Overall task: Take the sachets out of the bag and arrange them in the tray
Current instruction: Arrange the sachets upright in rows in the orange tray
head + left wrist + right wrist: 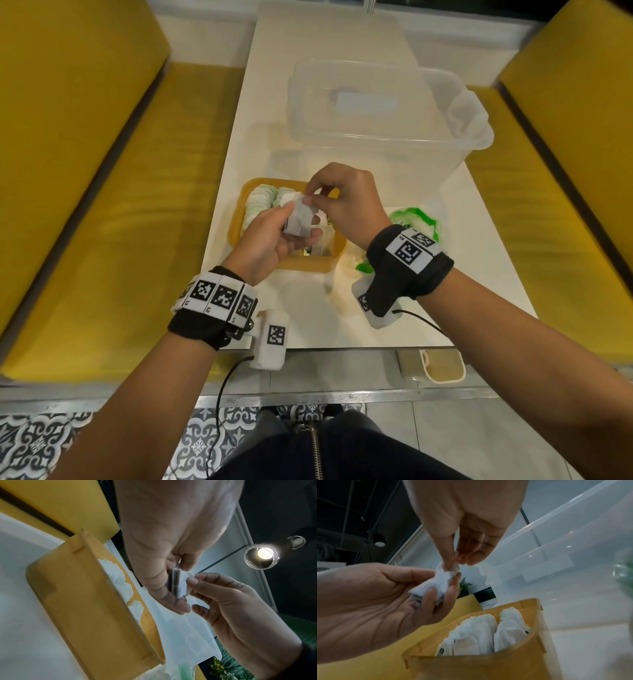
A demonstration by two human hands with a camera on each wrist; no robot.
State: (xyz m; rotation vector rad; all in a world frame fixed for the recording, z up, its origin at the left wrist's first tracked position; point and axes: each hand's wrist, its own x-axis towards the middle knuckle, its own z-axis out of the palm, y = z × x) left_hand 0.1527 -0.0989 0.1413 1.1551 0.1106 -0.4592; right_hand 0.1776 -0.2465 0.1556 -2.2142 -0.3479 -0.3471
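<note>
A white bench (428, 298) runs up the centre of the head view, with yellow seats (78, 164) at the left and right edges and patterned floor tile along the bottom. I see a clear plastic tub (387, 113) in the upper centre of the frame. Below it, at mid-frame, sits the yellow tray (298, 265); two rows of white sachets (488, 632) stand packed inside it, in the half toward the top of the frame. The green-and-clear bag (416, 221) lies crumpled on the bench just right of the tray.

My left hand (270, 236) is above the tray, palm up, fingers and thumb curled round a small stack of sachets (301, 219). The left wrist view shows the stack edge-on between thumb and fingers (173, 601). My right hand (346, 202) is directly beside it, thumb and forefinger pinching the top edge of the stack's uppermost sachet (448, 569). The right hand's other fingers are loosely curled. Both hands are clear of the tray's rim.
</note>
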